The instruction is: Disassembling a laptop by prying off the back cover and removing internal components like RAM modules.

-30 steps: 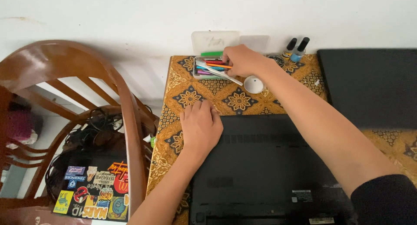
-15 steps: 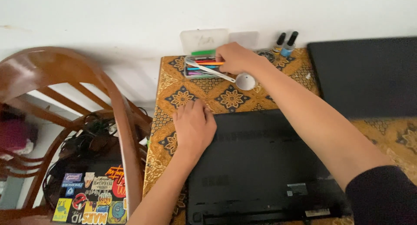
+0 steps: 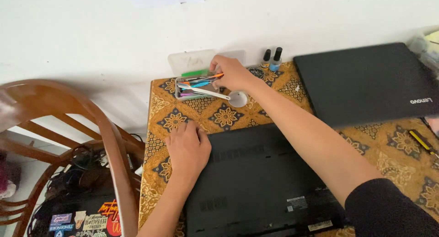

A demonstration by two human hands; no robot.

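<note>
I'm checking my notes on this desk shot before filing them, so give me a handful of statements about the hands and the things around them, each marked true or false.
1. The right hand reaches into the small tray of pens and tools. True.
2. The left hand is lifted off the table. False: it lies flat at the corner of the upturned black laptop.
3. Two small bottles stand by the wall. True.
4. A white round dish sits beside the tray. True.
5. The second laptop is open. False: it lies closed.
6. The wooden chair stands on the right. False: it is on the left.
</note>
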